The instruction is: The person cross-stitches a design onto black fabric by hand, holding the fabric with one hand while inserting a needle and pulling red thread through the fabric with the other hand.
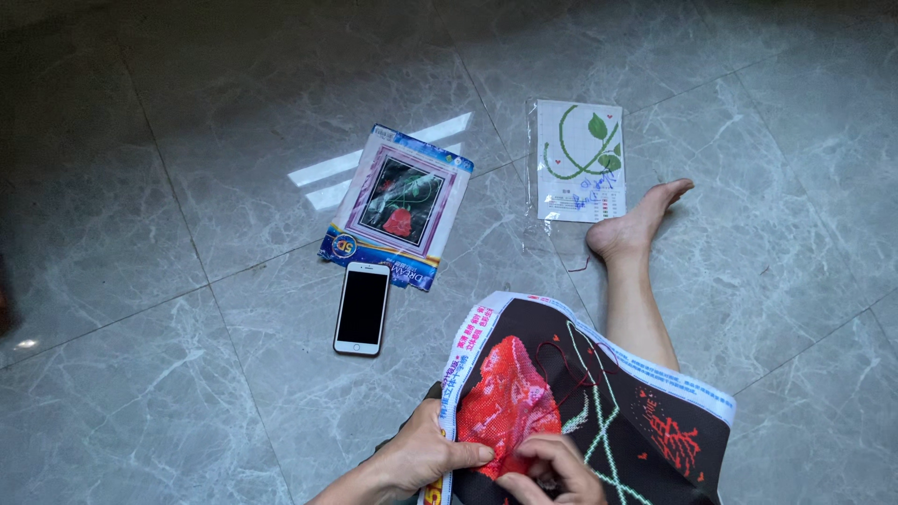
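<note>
Left hand (pixel 426 455) fingers clamped on cloth (pixel 561 402) edge; right hand (pixel 552 470) fingers pinched together on its red stitching. Phone (pixel 362 308) on floor (pixel 187 234) nearby.

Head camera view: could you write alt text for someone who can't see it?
Seen from above, a left hand and a right hand pinch a black cross-stitch cloth with a red flower, draped over a bare leg. On the grey marble floor lie a phone, a kit package and a pattern sheet.
</note>
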